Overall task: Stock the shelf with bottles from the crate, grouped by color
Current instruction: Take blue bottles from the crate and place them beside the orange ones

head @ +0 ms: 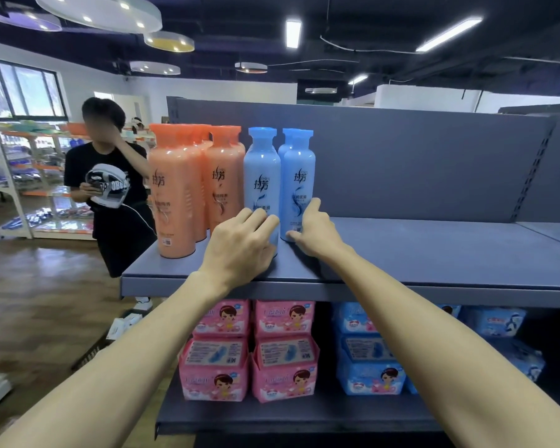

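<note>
The left hand (240, 244) and right hand (311, 227) are laid with relaxed fingers, gripping nothing, against two blue bottles (262, 185), apparently so they are squared beside the orange bottles (172, 192) on the shelf (434, 250).

The left hand (240, 244) covers the foot of the near blue bottle (261, 176); the right hand (314, 229) hides the lower right edge of the next blue bottle (299, 185). Behind that one a third blue bottle (286, 140) shows only its cap and shoulder. Left of the hands, the rear orange bottles (201, 137) are mostly masked — their count is unclear. The small label print is unreadable.
</note>
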`<act>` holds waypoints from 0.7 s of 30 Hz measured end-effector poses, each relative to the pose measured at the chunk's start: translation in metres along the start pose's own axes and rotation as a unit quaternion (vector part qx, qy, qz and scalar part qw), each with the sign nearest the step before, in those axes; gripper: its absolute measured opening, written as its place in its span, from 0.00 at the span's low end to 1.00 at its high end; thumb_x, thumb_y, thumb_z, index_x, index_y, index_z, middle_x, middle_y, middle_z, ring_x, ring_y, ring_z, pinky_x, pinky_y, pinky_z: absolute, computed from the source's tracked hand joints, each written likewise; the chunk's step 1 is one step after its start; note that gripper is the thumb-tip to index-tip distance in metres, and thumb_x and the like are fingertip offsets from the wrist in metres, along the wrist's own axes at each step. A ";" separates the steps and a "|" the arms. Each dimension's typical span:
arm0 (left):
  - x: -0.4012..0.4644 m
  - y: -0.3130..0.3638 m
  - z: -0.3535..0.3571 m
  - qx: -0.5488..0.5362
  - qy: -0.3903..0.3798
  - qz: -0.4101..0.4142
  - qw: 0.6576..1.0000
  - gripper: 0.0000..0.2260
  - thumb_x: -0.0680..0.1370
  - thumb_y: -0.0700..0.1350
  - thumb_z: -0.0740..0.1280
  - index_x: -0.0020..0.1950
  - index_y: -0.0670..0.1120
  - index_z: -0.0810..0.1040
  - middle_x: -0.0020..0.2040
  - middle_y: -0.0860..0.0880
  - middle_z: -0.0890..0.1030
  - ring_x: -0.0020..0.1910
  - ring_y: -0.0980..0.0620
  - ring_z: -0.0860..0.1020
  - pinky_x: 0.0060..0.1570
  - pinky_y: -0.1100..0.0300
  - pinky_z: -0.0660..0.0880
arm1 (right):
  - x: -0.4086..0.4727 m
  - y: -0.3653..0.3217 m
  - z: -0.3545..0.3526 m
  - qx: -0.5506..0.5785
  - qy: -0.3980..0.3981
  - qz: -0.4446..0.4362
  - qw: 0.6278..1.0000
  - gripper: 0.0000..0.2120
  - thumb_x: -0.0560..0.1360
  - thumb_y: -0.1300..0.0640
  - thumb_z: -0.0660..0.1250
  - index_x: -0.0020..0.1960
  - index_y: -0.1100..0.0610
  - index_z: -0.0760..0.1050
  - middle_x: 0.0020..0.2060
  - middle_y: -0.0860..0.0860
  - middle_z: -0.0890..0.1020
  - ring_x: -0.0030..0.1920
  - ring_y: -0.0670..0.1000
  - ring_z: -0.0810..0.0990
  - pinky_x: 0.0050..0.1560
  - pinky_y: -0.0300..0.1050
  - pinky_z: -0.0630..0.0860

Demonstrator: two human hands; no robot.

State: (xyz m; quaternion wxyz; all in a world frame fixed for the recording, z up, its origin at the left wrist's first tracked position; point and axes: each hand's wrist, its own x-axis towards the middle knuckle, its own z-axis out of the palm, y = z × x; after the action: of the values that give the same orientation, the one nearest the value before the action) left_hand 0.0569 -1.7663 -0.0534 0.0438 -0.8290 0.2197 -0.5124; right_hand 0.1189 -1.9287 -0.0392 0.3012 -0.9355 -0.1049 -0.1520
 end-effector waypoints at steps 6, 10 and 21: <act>-0.001 0.001 -0.001 -0.011 -0.012 -0.012 1.000 0.10 0.69 0.39 0.60 0.47 0.43 0.78 0.39 0.47 0.75 0.36 0.46 0.72 0.28 0.55 0.68 | 0.015 0.001 0.007 0.012 -0.011 0.016 1.000 0.22 0.75 0.55 0.70 0.56 0.57 0.58 0.55 0.58 0.75 0.52 0.62 0.76 0.49 0.56 0.76; -0.001 0.002 -0.001 -0.012 -0.014 -0.013 1.000 0.11 0.69 0.39 0.59 0.47 0.43 0.78 0.39 0.47 0.75 0.37 0.46 0.72 0.28 0.54 0.68 | 0.022 0.001 0.010 0.016 -0.008 0.019 1.000 0.22 0.75 0.56 0.70 0.56 0.57 0.57 0.54 0.57 0.74 0.51 0.61 0.76 0.46 0.53 0.74; 0.000 0.002 0.000 -0.009 -0.008 -0.017 1.000 0.11 0.68 0.38 0.60 0.48 0.43 0.79 0.39 0.47 0.75 0.36 0.45 0.72 0.29 0.55 0.67 | 0.038 0.001 0.017 0.017 -0.005 0.022 1.000 0.23 0.75 0.56 0.71 0.55 0.57 0.56 0.54 0.59 0.75 0.52 0.63 0.77 0.46 0.53 0.74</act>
State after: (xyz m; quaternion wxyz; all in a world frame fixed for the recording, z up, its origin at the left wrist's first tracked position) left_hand 0.0563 -1.7681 -0.0544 0.0291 -0.8369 0.2098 -0.5047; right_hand 0.1583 -1.9160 -0.0398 0.3203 -0.9329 -0.0881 -0.1387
